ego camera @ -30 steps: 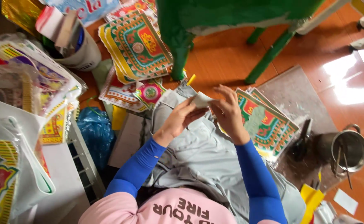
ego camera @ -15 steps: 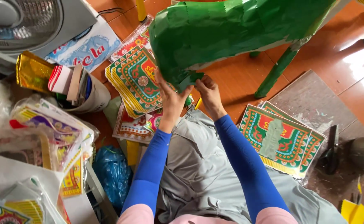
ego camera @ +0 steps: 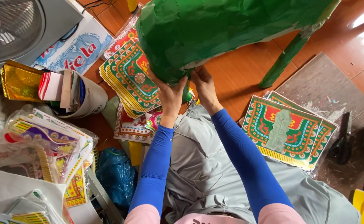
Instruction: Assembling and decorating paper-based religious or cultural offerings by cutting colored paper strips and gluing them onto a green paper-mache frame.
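Both hands press on the lower edge of a big green paper-covered figure (ego camera: 223, 29), which stands on the orange floor (ego camera: 240, 79) above the person's lap. The left hand (ego camera: 169, 93) has its fingers spread flat on the paper — the right hand (ego camera: 204, 87) holds the edge beside it, fingers together. Stacks of patterned paper sheets (ego camera: 132, 79) lie just to the left.

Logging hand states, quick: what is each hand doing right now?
Left hand: open, palm and fingers pressed against the underside of the green paper-covered figure.
Right hand: open, pressed on the same figure beside it.
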